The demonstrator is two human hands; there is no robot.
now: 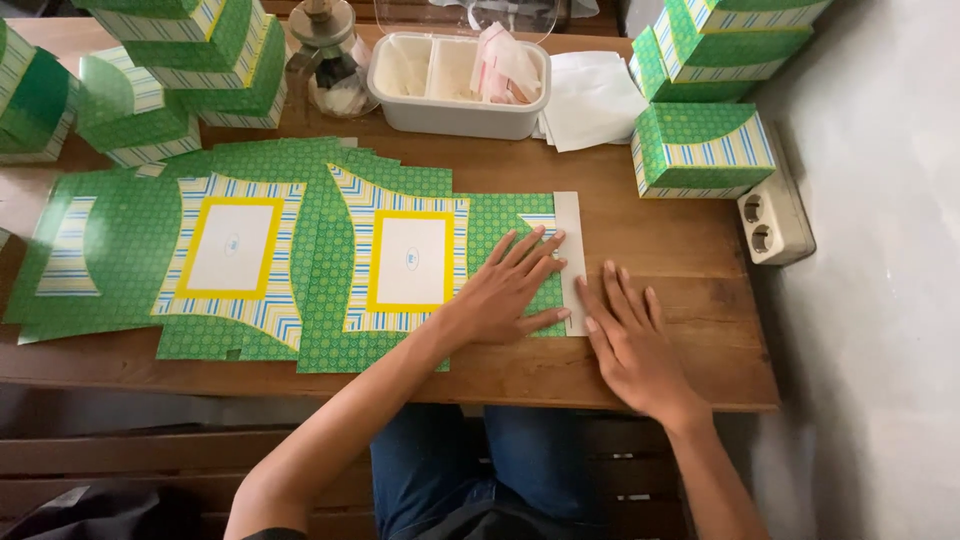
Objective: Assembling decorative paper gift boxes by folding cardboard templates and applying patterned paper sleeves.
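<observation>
Soft even daylight, moderately bright. Faint shadows under hands. Mild sheen on glossy green cardboard. Sharp centre; slight wide-angle bending near edges. No blur.

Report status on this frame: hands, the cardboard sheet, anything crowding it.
Left hand flat on the unfolded green box sheet, fingers spread. Right hand flat on the table at the sheet's white end flap. Second flat sheet overlaps on the left.

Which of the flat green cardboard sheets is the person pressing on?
Look along the wooden table to the flat green sheets. It is the rightmost sheet, under the left hand; only its white end strip shows, beside the right hand.
</observation>
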